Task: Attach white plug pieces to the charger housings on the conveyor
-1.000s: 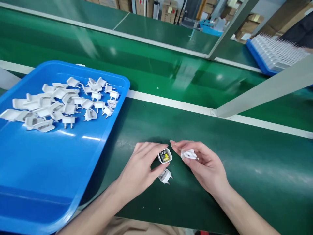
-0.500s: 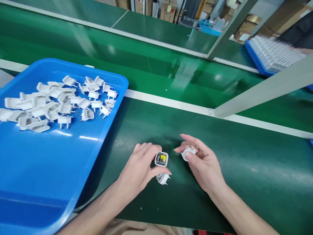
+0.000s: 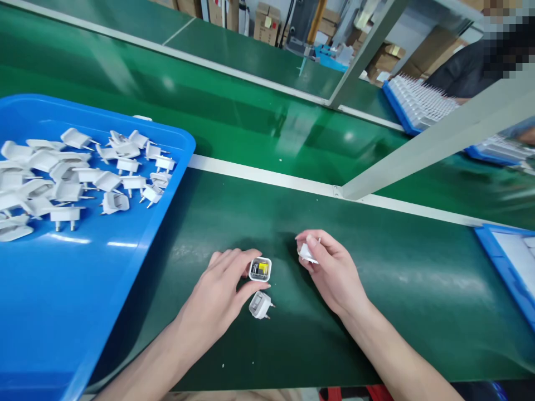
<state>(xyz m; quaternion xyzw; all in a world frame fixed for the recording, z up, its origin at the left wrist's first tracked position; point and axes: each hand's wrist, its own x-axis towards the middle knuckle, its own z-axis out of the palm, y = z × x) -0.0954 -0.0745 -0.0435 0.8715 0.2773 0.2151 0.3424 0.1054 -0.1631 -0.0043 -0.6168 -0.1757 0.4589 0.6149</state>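
Between thumb and fingers, my left hand point(image 3: 223, 289) grips a white charger housing point(image 3: 259, 269). Its open end faces up and shows yellow and dark parts inside. Just below it, a white plug cover with two pins point(image 3: 261, 305) lies on the green bench point(image 3: 401, 250). My right hand point(image 3: 330, 262), to the right and apart from the housing, pinches another white plug cover point(image 3: 308, 253); my fingers hide part of it.
At the left a blue tray point(image 3: 167, 186) holds many white two-pin plug covers point(image 3: 69, 189). A slanted white post point(image 3: 418, 145) stands behind the bench. Blue trays point(image 3: 497, 262) with white pieces sit at the right, and a person point(image 3: 460, 72) is partly visible beyond.
The view has shifted to the right, so more of the right-hand tray shows. My right hand has turned the plug cover in its fingers. My left hand keeps its hold on the housing.
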